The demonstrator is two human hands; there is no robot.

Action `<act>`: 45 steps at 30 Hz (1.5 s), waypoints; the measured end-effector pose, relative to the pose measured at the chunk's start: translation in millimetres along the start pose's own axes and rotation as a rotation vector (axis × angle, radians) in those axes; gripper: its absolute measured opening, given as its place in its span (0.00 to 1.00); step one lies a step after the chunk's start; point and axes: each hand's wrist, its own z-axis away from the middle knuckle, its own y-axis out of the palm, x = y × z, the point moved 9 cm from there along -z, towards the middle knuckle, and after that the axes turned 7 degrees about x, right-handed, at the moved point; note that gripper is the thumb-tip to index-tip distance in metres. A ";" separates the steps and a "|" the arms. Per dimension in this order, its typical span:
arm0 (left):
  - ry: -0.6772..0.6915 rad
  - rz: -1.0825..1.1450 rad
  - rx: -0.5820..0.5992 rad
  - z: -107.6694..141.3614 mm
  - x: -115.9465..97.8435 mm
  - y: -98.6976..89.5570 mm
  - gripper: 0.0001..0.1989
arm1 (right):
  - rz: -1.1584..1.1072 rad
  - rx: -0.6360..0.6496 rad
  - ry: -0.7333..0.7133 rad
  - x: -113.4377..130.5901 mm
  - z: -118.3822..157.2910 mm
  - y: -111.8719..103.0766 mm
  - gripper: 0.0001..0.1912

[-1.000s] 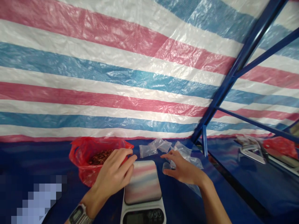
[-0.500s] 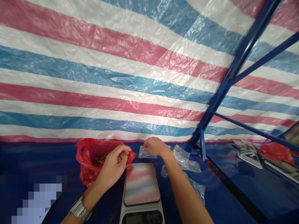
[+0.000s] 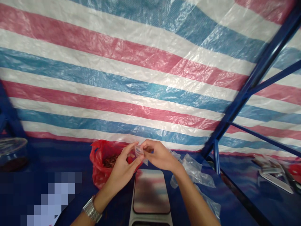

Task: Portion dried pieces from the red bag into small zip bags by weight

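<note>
A small clear plastic bag (image 3: 139,150) is pinched between both hands, above the far edge of a scale (image 3: 151,191). My left hand (image 3: 125,164), with a metal watch on its wrist, has thumb and fingers closed on the bag's left side. From the right, my right hand (image 3: 157,153) grips the bag's other side with curled fingers. Beside my left hand sits an open red plastic bag (image 3: 100,175) with brownish dried pieces (image 3: 110,161) inside. Nothing lies on the scale's shiny plate.
Clear plastic bags (image 3: 196,171) and a small clear cup (image 3: 174,181) lie right of the scale. A round clear container (image 3: 13,150) stands far left. Blue metal bars (image 3: 237,103) rise at the right before a striped sheet (image 3: 141,81).
My right hand has brought the small clear bag from the table to my left hand, which has let go of the red bag's edge. The view has shifted left.
</note>
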 end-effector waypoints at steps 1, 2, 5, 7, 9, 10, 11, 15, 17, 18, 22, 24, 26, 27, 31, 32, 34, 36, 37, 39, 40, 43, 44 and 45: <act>-0.013 0.029 0.000 -0.4 1.0 0.4 0.27 | -0.015 -0.005 0.001 -1.9 -1.0 1.6 0.06; -0.024 0.046 -0.015 -0.7 1.5 -1.0 0.27 | -0.029 -0.019 0.004 -4.2 -1.6 1.2 0.05; -0.053 0.081 -0.059 -0.9 2.1 -6.1 0.26 | -0.098 -0.057 0.034 -11.3 -2.9 -2.1 0.02; -0.037 0.105 -0.037 -1.5 -0.2 -4.6 0.28 | -0.144 -0.061 0.072 -14.7 -3.6 -1.4 0.01; -0.027 0.125 0.004 -2.2 -2.0 -1.1 0.30 | -0.169 -0.045 0.110 -15.3 -3.7 1.0 0.01; -0.035 0.135 0.021 -2.5 -2.0 0.2 0.30 | -0.167 -0.032 0.121 -13.9 -3.0 1.3 0.01; -0.050 0.146 0.028 -2.7 -1.7 0.2 0.29 | -0.144 -0.014 0.125 -11.1 -1.4 0.0 0.02; -0.104 0.190 -0.075 -3.9 -1.3 -16.6 0.27 | 0.177 0.090 0.172 -1.7 21.6 -23.0 0.11; -0.105 0.220 -0.181 -4.6 -0.6 -32.5 0.29 | 0.307 0.132 0.313 -13.3 47.3 -40.1 0.22; -0.093 0.239 -0.234 -5.0 -0.4 -40.6 0.29 | 0.357 0.152 0.400 -22.9 63.9 -46.4 0.24; -0.020 0.258 -0.484 -2.0 0.2 -73.9 0.26 | 0.608 -0.061 0.524 -51.2 130.3 -61.2 0.29; 0.030 0.209 -0.591 2.6 -4.1 -86.6 0.23 | 0.626 -0.107 0.570 -72.6 158.5 -48.2 0.30; 0.089 0.139 -0.681 8.6 -10.9 -95.8 0.20 | 0.605 -0.125 0.586 -93.2 176.9 -32.2 0.30; 0.117 0.097 -0.724 12.1 -14.3 -99.4 0.19 | 0.587 -0.144 0.577 -101.2 182.1 -26.2 0.30; 0.130 -0.064 -0.783 18.3 -18.2 -104.9 0.19 | 0.503 -0.260 0.504 -113.9 180.2 -20.4 0.24; 0.121 -0.092 -0.780 18.5 -17.6 -105.5 0.19 | 0.484 -0.305 0.474 -109.0 174.3 -23.4 0.22; 0.110 -0.125 -0.770 18.8 -16.0 -106.7 0.20 | 0.448 -0.394 0.369 -85.1 153.9 -29.9 0.20; 0.111 -0.147 -0.770 19.9 -15.1 -108.0 0.21 | 0.404 -0.402 0.218 -47.7 119.5 -28.0 0.18; 0.110 -0.146 -0.763 19.8 -14.1 -108.1 0.21 | 0.393 -0.378 0.123 -25.8 98.0 -22.9 0.17; 0.107 -0.105 -0.748 18.9 -11.1 -108.3 0.23 | 0.412 -0.227 0.009 8.3 50.3 -1.6 0.19; 0.111 -0.077 -0.744 18.3 -10.7 -108.9 0.23 | 0.439 -0.154 -0.042 21.7 27.7 10.8 0.22; 0.141 -0.040 -0.761 20.1 -22.4 -115.0 0.24 | 0.617 0.048 -0.003 28.8 -28.1 45.6 0.27; 0.144 -0.077 -0.770 22.8 -31.6 -117.8 0.24 | 0.722 0.110 0.058 22.7 -40.9 54.9 0.24; 0.135 -0.119 -0.772 26.8 -41.4 -120.4 0.22 | 0.835 0.175 0.101 16.6 -50.4 63.6 0.21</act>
